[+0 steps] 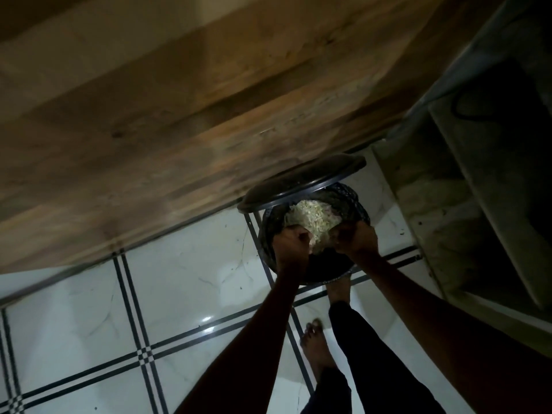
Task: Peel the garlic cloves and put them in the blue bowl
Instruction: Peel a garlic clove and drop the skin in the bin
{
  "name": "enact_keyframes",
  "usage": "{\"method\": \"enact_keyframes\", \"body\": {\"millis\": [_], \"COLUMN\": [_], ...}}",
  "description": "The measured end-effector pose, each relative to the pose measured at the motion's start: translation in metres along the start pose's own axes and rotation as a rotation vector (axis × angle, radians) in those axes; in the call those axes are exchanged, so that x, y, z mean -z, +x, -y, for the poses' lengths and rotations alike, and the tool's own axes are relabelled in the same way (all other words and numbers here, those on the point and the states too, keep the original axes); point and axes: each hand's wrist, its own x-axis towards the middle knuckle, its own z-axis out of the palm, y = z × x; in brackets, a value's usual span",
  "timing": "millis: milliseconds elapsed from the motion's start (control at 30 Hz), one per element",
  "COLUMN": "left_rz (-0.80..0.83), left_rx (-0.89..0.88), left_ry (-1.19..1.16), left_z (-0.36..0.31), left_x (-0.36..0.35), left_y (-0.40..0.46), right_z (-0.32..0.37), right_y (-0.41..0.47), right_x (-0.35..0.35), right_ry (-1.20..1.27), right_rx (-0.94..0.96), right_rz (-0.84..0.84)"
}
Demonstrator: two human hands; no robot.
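Holding pale garlic peels point(310, 224) between both hands, left hand point(291, 245) and right hand point(355, 240) gripping them; we are tipping them straight down into open black bin point(352, 201) just below.

— What are the hands doing over that dark bin point(313, 265)?

— The left hand point(291, 245) and right hand point(357, 237) are both curling around a pale heap of garlic peels point(310, 221), holding it above the opening.

— And the lid point(301, 182)?

— It's tilting up at the far side. Bare feet point(313, 343) are standing on the white tiled floor point(179, 279), beside a wooden panel point(149, 115).
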Motion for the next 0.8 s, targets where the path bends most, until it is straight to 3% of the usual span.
{"method": "enact_keyframes", "body": {"millis": [100,167,267,567,800], "left_rz": [0.038,0.09,0.163,0.464,0.767], "left_rx": [0.006,0.018,-0.041,-0.399,-0.541], "left_ry": [-0.263,-0.368,-0.45,-0.488,-0.386], "left_z": [-0.023,-0.047,-0.096,-0.27,-0.326], "left_x": [0.012,0.023,0.041,0.06,-0.034], "left_y": [-0.031,-0.06,-0.117,-0.343,-0.503], "right_z": [0.011,0.019,0.038,0.053,-0.057], "right_y": [-0.023,-0.052,-0.117,-0.343,-0.476], "right_x": [0.031,0.062,0.125,0.354,0.472], "right_ry": [0.244,0.426,0.425,0.629,0.746], "right_rx": [-0.085,-0.105,0.018,0.299,0.276], "right_rz": [0.175,0.163,0.152,-0.186,-0.484]}}
